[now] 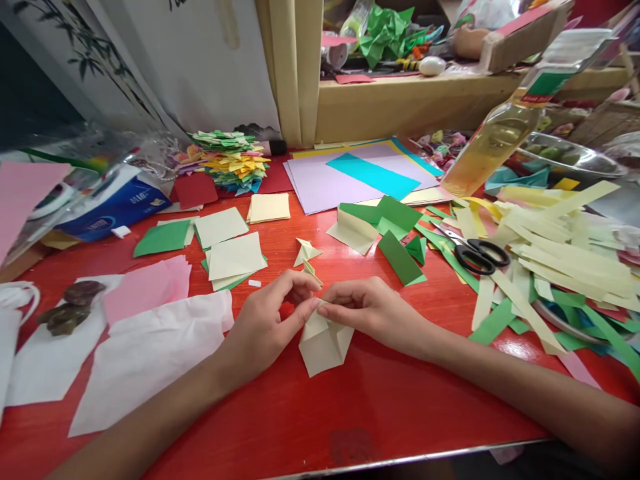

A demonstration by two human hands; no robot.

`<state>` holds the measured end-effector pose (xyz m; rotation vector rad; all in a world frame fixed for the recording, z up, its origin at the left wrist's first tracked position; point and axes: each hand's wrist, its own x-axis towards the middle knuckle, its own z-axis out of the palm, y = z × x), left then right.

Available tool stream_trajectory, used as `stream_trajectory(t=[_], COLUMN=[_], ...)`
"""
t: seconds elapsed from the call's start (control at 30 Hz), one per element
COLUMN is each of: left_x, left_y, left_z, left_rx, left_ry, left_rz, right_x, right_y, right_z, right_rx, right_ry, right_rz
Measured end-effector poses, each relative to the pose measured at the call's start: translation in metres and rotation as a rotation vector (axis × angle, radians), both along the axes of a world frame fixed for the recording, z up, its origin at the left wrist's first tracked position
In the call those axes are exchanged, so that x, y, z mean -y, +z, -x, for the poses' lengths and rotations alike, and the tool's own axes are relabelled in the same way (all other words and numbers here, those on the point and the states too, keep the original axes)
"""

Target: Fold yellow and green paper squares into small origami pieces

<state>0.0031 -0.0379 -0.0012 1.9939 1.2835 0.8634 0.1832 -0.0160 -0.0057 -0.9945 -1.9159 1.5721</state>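
Between my two hands is a cream sheet of paper (323, 350), partly folded, with creases running toward its top. My left hand (273, 310) pinches its upper edge between thumb and fingers. From the other side my right hand (365, 303) pinches the same edge, the two thumb tips almost meeting. The lower part of the paper hangs toward the table's front. Just beyond my fingertips stand small folded cream paper pieces (307, 253). To the right of these lie creased green paper pieces (400, 260) and a bent cream piece (353, 230).
Square paper sheets (235, 255) lie left of centre on the red table (280, 413). Black-handled scissors (481, 256) rest among paper strips (565, 247) at right, near a leaning bottle (493, 137). Lilac sheets (317, 180) and a stack of folded pieces (237, 167) are behind. White tissue (150, 360) lies left.
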Motion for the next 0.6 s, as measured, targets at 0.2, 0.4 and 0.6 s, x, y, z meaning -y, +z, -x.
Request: stream_trajectory(t=[0.2,0.4,0.6], left_x=[-0.001,-0.003,-0.002], left_y=[-0.005,-0.005,-0.001], left_z=[-0.001,0.0,0.002], left_rx=[0.102,0.143,0.208], left_ry=[-0.012,-0.002,0.167], left_rz=[0.092,0.087,0.014], right_x=[-0.001,-0.006,-0.012], right_y=[-0.001,0.0,0.004], right_z=[-0.001,-0.003,-0.005], right_rx=[-0.011,-0.154,-0.13], right_ry=[-0.108,-0.301,-0.26], right_rz=[0.005,0.082,0.085])
